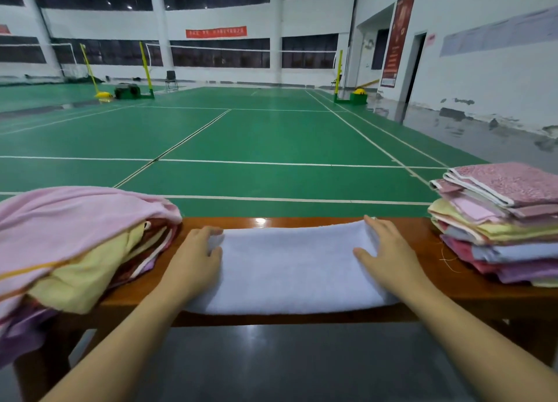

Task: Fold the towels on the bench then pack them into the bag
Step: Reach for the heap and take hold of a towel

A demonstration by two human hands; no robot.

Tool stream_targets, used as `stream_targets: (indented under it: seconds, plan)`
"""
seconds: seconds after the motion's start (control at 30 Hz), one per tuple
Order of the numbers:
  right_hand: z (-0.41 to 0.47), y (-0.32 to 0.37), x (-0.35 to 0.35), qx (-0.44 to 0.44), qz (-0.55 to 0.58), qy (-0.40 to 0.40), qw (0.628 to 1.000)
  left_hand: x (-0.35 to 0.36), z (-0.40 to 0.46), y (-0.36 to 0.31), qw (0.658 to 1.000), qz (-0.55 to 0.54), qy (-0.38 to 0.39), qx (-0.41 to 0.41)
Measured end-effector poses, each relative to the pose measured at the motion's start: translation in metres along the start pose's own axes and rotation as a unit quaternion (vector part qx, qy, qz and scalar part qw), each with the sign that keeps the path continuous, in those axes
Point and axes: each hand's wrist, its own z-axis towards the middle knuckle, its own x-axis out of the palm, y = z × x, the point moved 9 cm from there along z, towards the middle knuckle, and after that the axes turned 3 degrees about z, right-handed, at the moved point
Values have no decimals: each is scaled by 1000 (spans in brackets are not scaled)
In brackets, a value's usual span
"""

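Step in hand: folding the white towel point(290, 265), which lies flat across the wooden worktop point(422, 235) at lower centre of the frame; it looks part-folded already, a long band with its near edge hanging slightly over the worktop's front.
Left hand point(196, 256): rests on the towel's left end, fingers point(216, 231) loosely bent over the edge; whether they pinch the cloth or only press it I cannot tell.
Right hand point(383, 250): lies on the towel's right end, fingers point(370, 225) nearly straight and spread, pressing flat, holding nothing.
Unfolded pile point(75, 238): a loose heap of pink, yellow and dark cloth at the left of the frame, just beside the left hand.
Folded stack point(507, 226): neat layered towels at the right of the frame, near the right hand but apart from it.
Bag: not in view.
Doing it well: probably smooth outward first, then bring one end over to meet the other, matching corners before pressing the crease.
Watch for: the overhanging near edge may drag the towel off square; the towel looks soft and thick, so a firm flat press should set the fold.
Progress: judging by the piles, folding is well along, packing not begun.
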Motion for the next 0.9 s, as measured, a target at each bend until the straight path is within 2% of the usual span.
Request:
stream_targets:
  seconds: [0.07,0.17,0.43,0.53,0.63,0.7,0.77,0.83,0.9]
  plan:
    - [6,0,0,8,-15,3,1000,11,-1,-1,998,54,29,10]
    - [12,-3,3,21,-26,17,999,9,5,-7,997,77,8,17]
    - [36,-10,10,42,-14,-5,999,5,32,-12,998,44,-44,24]
    - [41,-19,17,84,-42,9,996,16,39,-8,998,57,-15,-4]
    - [40,-24,16,96,-134,16,986,23,40,3,990,136,18,-40]
    - [41,-18,6,63,-189,-17,980,15,36,-4,979,203,-12,-32]
    - [41,2,2,-19,-156,-47,986,8,25,-27,983,182,-28,-2]
    - [39,28,17,-122,-90,-5,988,17,9,-53,993,116,22,22]
    - [31,48,44,-185,-67,88,976,40,-9,-70,987,115,110,15]
